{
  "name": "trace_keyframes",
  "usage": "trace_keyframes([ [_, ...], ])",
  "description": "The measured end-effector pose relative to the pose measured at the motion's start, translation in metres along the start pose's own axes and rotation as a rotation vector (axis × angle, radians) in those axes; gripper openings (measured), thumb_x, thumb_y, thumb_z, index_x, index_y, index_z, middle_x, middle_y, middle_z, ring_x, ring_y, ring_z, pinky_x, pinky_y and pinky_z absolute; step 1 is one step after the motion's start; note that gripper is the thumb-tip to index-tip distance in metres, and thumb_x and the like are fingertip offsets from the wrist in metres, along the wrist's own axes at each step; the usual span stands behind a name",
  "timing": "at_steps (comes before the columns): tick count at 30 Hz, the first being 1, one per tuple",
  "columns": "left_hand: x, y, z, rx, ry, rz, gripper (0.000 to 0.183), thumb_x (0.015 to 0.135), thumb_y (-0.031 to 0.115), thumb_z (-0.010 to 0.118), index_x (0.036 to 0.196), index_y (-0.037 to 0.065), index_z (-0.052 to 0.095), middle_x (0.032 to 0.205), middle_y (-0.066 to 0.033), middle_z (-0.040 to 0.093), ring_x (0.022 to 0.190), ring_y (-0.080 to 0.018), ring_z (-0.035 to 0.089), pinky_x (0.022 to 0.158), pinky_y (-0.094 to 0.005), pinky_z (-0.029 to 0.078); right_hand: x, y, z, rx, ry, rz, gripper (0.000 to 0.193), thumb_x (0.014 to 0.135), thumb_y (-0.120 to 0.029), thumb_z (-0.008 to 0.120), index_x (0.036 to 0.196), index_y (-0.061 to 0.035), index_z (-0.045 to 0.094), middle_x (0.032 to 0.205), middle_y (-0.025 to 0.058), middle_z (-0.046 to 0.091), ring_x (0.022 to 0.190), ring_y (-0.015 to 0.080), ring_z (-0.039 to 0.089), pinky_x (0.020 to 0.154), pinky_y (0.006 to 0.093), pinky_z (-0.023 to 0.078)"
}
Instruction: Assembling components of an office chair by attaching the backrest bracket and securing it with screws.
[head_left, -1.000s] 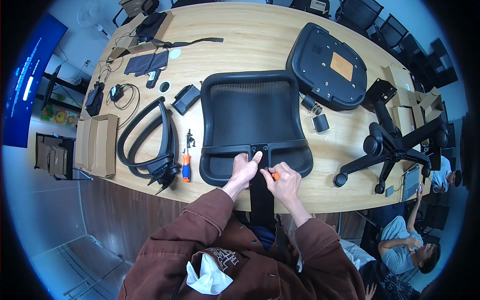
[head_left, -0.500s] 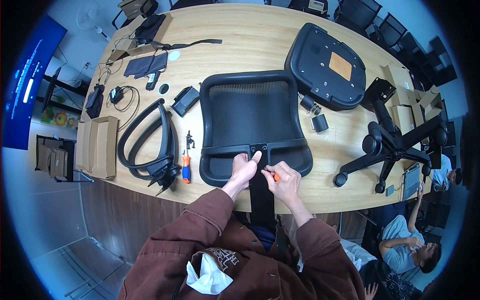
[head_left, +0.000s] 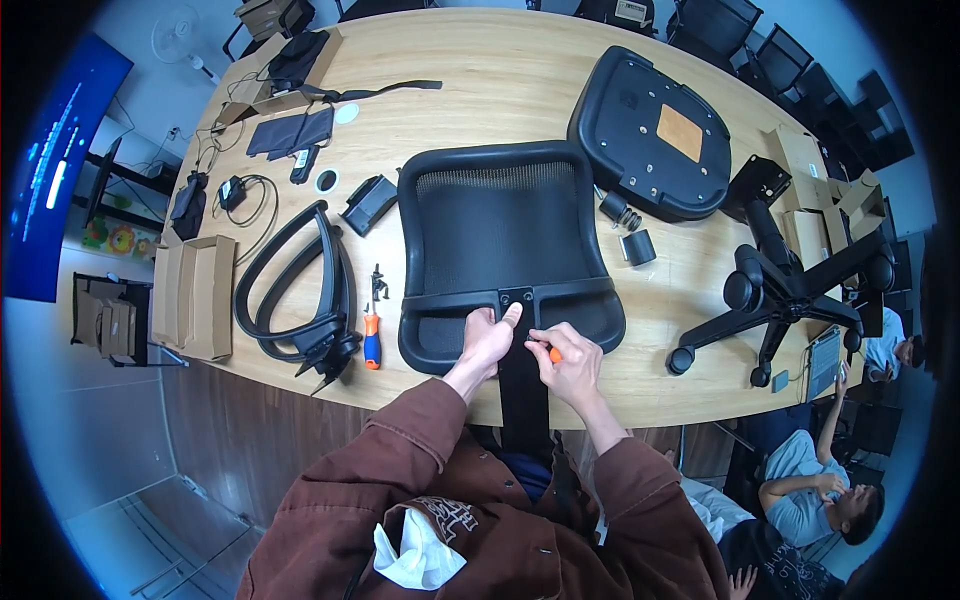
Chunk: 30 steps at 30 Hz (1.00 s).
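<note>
Right fingers [head_left: 551, 336] grasp an orange tool [head_left: 555, 355], mostly hidden; left fingers [head_left: 512, 315] touch the black bar [head_left: 523, 395], grip unclear.

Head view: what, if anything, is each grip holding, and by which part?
Right grip: a tool, by its orange part. Left grip: touches the bar; whether it holds it can't be told.

White lettering [head_left: 455, 514] on brown jacket [head_left: 490, 560], black shirt [head_left: 765, 556]; pale lines [head_left: 56, 182] on blue screen [head_left: 84, 160]; none clearly readable.
</note>
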<state>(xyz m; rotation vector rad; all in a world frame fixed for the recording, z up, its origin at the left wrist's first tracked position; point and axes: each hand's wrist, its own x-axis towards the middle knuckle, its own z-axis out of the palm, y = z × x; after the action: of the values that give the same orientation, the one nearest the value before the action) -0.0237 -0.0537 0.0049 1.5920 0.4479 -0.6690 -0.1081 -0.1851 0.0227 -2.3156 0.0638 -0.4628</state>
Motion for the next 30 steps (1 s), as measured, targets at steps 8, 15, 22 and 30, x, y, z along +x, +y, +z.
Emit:
trace_keyframes([
  [8, 0.008, -0.011, -0.002, -0.025, -0.021, -0.003, 0.029, 0.097, 0.024, 0.071, 0.085, -0.002, 0.065, 0.076, -0.0024, 0.061, 0.068, -0.0099, 0.051, 0.060, -0.0322, 0.044, -0.008, 0.002, 0.004, -0.149, -0.050, 0.164, 0.026, 0.078, -0.023, 0.084, 0.077, -0.0079, 0.063, 0.072, 0.0037, 0.066, 0.059, 0.0256, 0.067, 0.056, 0.0376, 0.052],
  [15, 0.013, -0.010, 0.000, 0.026, -0.002, 0.030, 0.030, 0.098, 0.025, 0.069, 0.081, 0.001, 0.064, 0.071, -0.0004, 0.054, 0.063, -0.0093, 0.043, 0.057, -0.0315, 0.037, -0.003, 0.001, 0.003, 0.026, -0.003, 0.058, 0.023, 0.077, -0.021, 0.086, 0.093, -0.0104, 0.074, 0.069, 0.0036, 0.064, 0.060, 0.0217, 0.066, 0.056, 0.0335, 0.050],
  [22, 0.014, -0.014, -0.003, 0.023, -0.002, 0.002, 0.029, 0.097, 0.024, 0.070, 0.083, 0.000, 0.064, 0.072, -0.0013, 0.057, 0.065, -0.0097, 0.047, 0.057, -0.0324, 0.039, -0.010, 0.002, 0.007, -0.179, -0.025, 0.165, 0.025, 0.077, -0.025, 0.086, 0.078, -0.0092, 0.067, 0.062, 0.0029, 0.060, 0.053, 0.0233, 0.063, 0.053, 0.0351, 0.048],
  [30, 0.010, -0.009, -0.001, 0.050, 0.011, 0.012, 0.030, 0.098, 0.025, 0.069, 0.081, 0.000, 0.064, 0.071, -0.0012, 0.055, 0.064, -0.0090, 0.044, 0.057, -0.0316, 0.036, -0.007, 0.003, 0.012, 0.037, 0.060, 0.055, 0.021, 0.080, -0.021, 0.085, 0.084, -0.0081, 0.069, 0.065, 0.0045, 0.062, 0.056, 0.0218, 0.064, 0.056, 0.0346, 0.050],
])
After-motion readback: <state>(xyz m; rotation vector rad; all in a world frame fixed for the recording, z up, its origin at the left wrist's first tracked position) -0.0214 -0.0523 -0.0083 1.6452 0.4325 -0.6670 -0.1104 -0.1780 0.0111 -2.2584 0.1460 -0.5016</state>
